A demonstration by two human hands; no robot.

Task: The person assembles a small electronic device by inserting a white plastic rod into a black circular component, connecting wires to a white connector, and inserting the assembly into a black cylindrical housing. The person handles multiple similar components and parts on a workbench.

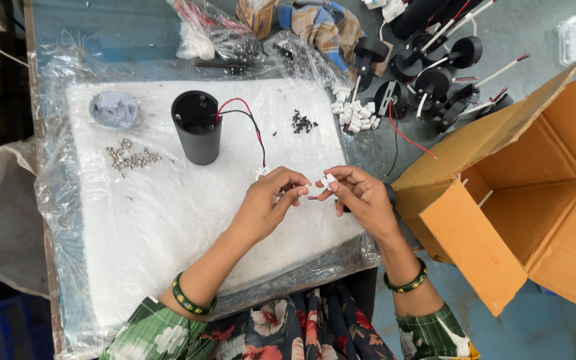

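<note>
A black cylindrical lamp housing [197,127] stands upright on the white foam pad [168,213]. Red and black wires [251,120] run from its open top down toward my hands. My left hand [268,200] pinches the wire ends between thumb and fingers. My right hand [361,193] holds a small white plastic connector [328,180] against those wire ends. The two hands meet fingertip to fingertip above the pad's right side.
On the pad lie silver screws [131,159], dark screws [303,121] and a grey dish [113,109]. White connectors [355,115] pile at its right edge. Black lamp parts with wires [435,73] cover the floor. An open cardboard box [528,200] stands at right.
</note>
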